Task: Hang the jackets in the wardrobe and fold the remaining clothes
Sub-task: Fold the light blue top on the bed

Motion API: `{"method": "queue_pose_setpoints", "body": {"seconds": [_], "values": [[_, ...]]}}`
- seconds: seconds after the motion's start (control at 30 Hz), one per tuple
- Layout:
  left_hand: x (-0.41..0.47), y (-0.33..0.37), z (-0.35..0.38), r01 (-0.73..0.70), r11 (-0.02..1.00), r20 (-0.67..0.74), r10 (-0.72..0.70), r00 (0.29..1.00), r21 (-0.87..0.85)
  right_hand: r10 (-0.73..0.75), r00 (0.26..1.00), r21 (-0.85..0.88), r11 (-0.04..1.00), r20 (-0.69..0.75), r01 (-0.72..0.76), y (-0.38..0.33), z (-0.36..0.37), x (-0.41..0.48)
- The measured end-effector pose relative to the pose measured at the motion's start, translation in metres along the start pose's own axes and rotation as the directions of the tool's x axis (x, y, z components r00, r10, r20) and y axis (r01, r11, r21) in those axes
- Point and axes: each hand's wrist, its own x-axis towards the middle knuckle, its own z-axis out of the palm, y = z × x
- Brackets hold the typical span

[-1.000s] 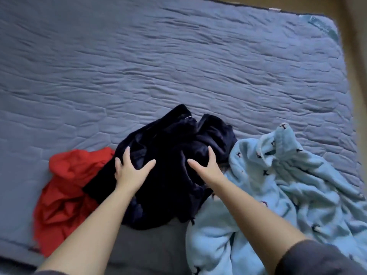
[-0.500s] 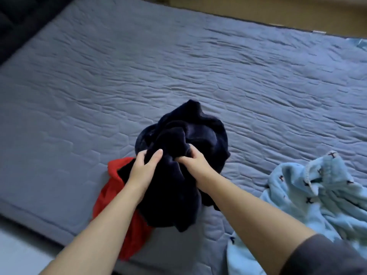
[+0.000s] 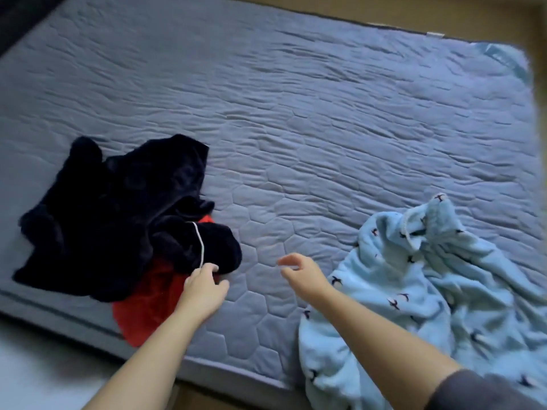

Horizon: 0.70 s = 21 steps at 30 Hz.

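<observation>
A dark navy fleece garment lies crumpled at the left of the grey quilted mattress. It partly covers a red garment, and a white cord runs across it. My left hand reaches the navy garment's near edge, with its fingertips at the cord's lower end and its thumb spread apart. My right hand hovers over bare mattress with loosely curled fingers and holds nothing. A light blue fleece garment with small dark bird prints lies bunched at the right, under my right forearm.
The mattress's near edge runs below my arms, with pale floor at the lower left. Wooden floor shows beyond the far edge. Something dark stands at the upper left corner.
Half a second ago both hands held the navy garment bunched up. It now lies spread to the left over the red one. My right hand has let go and moved right.
</observation>
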Motion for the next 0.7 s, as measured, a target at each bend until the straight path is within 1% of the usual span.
{"method": "queue_pose_setpoints", "body": {"seconds": [0.03, 0.1, 0.17, 0.23, 0.3, 0.37, 0.43, 0.5, 0.53, 0.57, 0.6, 0.63, 0.67, 0.7], "values": [[-0.009, 0.011, 0.031, -0.033, 0.999, 0.063, 0.032, 0.997, 0.009, 0.037, 0.998, -0.04, 0.998, -0.053, -0.039, 0.032, -0.019, -0.007], [-0.027, 0.035, 0.091, -0.089, 0.996, 0.192, 0.085, 0.978, 0.015, 0.099, 0.986, -0.064, 0.992, -0.133, -0.109, 0.093, -0.055, -0.023], [-0.045, 0.057, 0.147, -0.107, 0.994, 0.299, 0.102, 0.949, -0.002, 0.149, 0.966, -0.106, 0.979, -0.209, -0.173, 0.149, -0.086, -0.04], [-0.057, 0.074, 0.196, -0.083, 0.996, 0.339, 0.088, 0.937, -0.03, 0.206, 0.934, -0.158, 0.953, -0.292, -0.259, 0.202, -0.115, -0.053], [-0.061, 0.086, 0.236, 0.005, 0.998, 0.32, 0.017, 0.947, -0.068, 0.3, 0.882, -0.18, 0.906, -0.362, -0.382, 0.251, -0.142, -0.064], [-0.06, 0.091, 0.266, 0.111, 0.993, 0.238, -0.101, 0.966, -0.029, 0.384, 0.845, -0.203, 0.855, -0.372, -0.478, 0.292, -0.161, -0.075], [-0.057, 0.092, 0.285, 0.148, 0.985, 0.14, -0.16, 0.977, 0.09, 0.39, 0.855, -0.233, 0.846, -0.341, -0.479, 0.318, -0.167, -0.082], [-0.058, 0.095, 0.291, 0.107, 0.984, 0.159, -0.13, 0.979, 0.146, 0.362, 0.878, -0.2, 0.879, -0.314, -0.434, 0.329, -0.162, -0.085], [-0.058, 0.098, 0.29, 0.063, 0.984, 0.179, -0.092, 0.98, 0.164, 0.355, 0.885, -0.167, 0.894, -0.302, -0.416, 0.329, -0.159, -0.085], [-0.058, 0.101, 0.285, 0.025, 0.982, 0.164, -0.057, 0.985, 0.19, 0.36, 0.885, -0.126, 0.903, -0.296, -0.41, 0.325, -0.156, -0.083], [-0.058, 0.104, 0.277, 0.013, 0.979, 0.088, -0.031, 0.996, 0.206, 0.367, 0.881, -0.079, 0.91, -0.299, -0.407, 0.32, -0.153, -0.081], [-0.056, 0.107, 0.264, 0.031, 0.982, -0.044, -0.023, 0.999, 0.185, 0.379, 0.878, -0.03, 0.914, -0.291, -0.405, 0.311, -0.151, -0.079], [-0.053, 0.108, 0.249, 0.062, 0.991, -0.208, -0.036, 0.977, 0.12, 0.386, 0.888, 0.023, 0.919, -0.25, -0.393, 0.301, -0.149, -0.078], [-0.049, 0.11, 0.231, 0.1, 0.995, -0.36, -0.083, 0.929, 0.028, 0.381, 0.911, 0.099, 0.924, -0.157, -0.369, 0.292, -0.146, -0.077]]}}
